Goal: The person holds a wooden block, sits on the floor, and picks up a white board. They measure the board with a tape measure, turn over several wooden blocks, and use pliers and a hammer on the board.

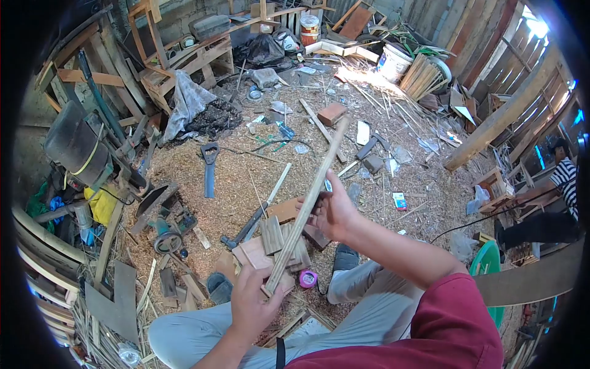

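Observation:
A long, narrow wooden strip (313,197) slants up and away in front of my body, raised above the ground. My left hand (253,302) grips its near lower end between thumb and fingers. Around its middle, my right hand (335,210) is closed, with the fingertips partly hidden behind the wood. Below the strip lie short wooden blocks (271,236) in a loose stack. Beside them are a hammer (249,222) and a pink tape measure (308,279), close to my feet.
A handsaw (209,172) lies on the shavings ahead. To the left is a green power tool (167,237). Another hammer (370,145) and a brick-like block (332,114) lie farther off. A person in a striped shirt (562,178) sits at the right, near a green basin (485,264).

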`<state>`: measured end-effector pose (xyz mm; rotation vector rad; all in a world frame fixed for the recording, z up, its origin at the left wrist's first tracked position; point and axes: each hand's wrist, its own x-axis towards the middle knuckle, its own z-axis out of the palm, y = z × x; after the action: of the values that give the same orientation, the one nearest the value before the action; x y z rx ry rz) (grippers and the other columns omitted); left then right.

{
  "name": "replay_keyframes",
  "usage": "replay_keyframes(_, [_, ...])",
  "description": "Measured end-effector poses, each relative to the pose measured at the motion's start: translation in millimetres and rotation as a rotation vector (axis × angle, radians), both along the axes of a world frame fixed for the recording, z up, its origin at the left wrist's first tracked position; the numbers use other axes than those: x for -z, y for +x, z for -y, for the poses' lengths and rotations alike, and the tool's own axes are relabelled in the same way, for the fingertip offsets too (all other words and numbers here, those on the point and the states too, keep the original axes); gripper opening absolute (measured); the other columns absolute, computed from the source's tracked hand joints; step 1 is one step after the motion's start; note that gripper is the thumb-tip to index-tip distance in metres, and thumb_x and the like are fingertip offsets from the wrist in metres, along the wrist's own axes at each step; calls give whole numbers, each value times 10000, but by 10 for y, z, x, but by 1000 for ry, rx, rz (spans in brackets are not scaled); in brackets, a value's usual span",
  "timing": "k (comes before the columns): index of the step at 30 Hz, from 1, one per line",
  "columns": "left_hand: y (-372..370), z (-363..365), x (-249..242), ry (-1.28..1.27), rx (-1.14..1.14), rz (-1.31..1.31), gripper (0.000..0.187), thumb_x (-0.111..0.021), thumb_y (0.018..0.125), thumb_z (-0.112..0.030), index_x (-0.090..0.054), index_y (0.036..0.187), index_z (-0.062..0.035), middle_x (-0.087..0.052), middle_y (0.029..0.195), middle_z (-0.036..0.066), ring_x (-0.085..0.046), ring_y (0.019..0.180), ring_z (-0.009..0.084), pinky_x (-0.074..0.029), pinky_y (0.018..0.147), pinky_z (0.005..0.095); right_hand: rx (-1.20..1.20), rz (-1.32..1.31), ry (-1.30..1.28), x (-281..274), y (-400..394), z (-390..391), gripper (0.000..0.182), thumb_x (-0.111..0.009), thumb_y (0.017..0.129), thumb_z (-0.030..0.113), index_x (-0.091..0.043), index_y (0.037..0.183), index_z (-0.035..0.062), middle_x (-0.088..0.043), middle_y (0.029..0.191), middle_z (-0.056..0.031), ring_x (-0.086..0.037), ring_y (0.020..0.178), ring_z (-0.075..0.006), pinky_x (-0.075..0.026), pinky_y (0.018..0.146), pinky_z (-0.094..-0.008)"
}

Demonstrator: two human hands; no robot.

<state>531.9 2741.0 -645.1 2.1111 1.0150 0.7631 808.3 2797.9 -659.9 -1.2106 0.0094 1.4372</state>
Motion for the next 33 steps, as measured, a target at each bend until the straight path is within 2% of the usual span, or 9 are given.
replay_keyframes(4, [-53, -70, -28, 121, 16, -71, 373, -823, 712, -24, -682, 1056, -58, -571, 896, 96, -605, 899, 293, -478, 780, 407, 84, -115, 47, 45, 18, 36, 807, -343, 1020, 756, -480, 1431, 76, -604, 1223, -169, -584, 1150, -326, -451, 1065, -534])
replay_keyframes(7, [-63, -60, -39, 34, 21, -140, 375, -846, 702, -44, -686, 1041, -59, -587, 933, 89, -609, 935, 304, -478, 831, 425, 46, -116, 112, -2, 50, 68, 898, -288, 1009, 791, -496, 1424, 22, -642, 1231, -208, -631, 1147, -355, -486, 1059, -543])
replay_keyframes(13, [16, -6, -37, -14, 173, -80, 613, -950, 687, -227, -660, 1206, -74, -584, 1217, 149, -595, 1140, 349, -481, 986, 442, -1, -83, 246, 119, 101, 72, 919, -276, 1025, 758, -497, 1422, -41, -621, 1337, -249, -609, 1261, -386, -452, 1128, -550])
replay_keyframes(17, [26, 22, -2, -53, 167, -61, 889, -963, 699, -321, -509, 1410, -38, -551, 1308, 184, -562, 1233, 371, -473, 1040, 453, -109, -228, 396, -72, 26, 167, 835, -290, 1059, 664, -469, 1467, -43, -583, 1418, -266, -577, 1325, -397, -414, 1175, -533])
replay_keyframes(19, [6, 18, 12, -18, 141, -113, 1011, -952, 719, -352, -409, 1494, 5, -526, 1347, 217, -552, 1254, 402, -478, 1050, 465, -136, -279, 445, -107, -23, 195, 721, -288, 1084, 597, -502, 1441, 9, -627, 1351, -207, -612, 1260, -347, -460, 1117, -513])
replay_keyframes(23, [-40, 13, 144, -270, 96, -85, 1143, -940, 706, -327, -283, 1567, 36, -496, 1361, 238, -531, 1272, 418, -472, 1056, 469, -155, -355, 504, -128, -106, 244, 626, -310, 1110, 518, -519, 1432, 24, -637, 1351, -182, -622, 1244, -327, -477, 1101, -480])
replay_keyframes(26, [-53, 13, 165, -256, 91, -168, 1165, -930, 686, -307, -263, 1572, 48, -487, 1336, 245, -527, 1258, 422, -472, 1056, 473, -151, -16, 372, -34, -120, 221, 629, -367, 1094, 520, -483, 1494, 48, -618, 1400, -159, -591, 1318, -314, -415, 1178, -500])
replay_keyframes(29, [-41, 32, 99, -243, 91, -251, 1164, -929, 667, -297, -274, 1566, 45, -485, 1302, 245, -533, 1232, 420, -476, 1052, 474, -14, 4, 461, -83, -57, 173, 504, -374, 1132, 397, -481, 1455, 26, -629, 1370, -157, -610, 1272, -295, -488, 1089, -448])
replay_keyframes(33, [-25, 43, 96, -232, 85, -273, 1159, -935, 659, -293, -283, 1567, 13, -476, 1291, 240, -536, 1223, 420, -478, 1048, 478, -23, 85, 357, -139, 11, 184, 471, -385, 1132, 391, -490, 1410, 25, -638, 1328, -167, -645, 1215, -272, -527, 1030, -437])
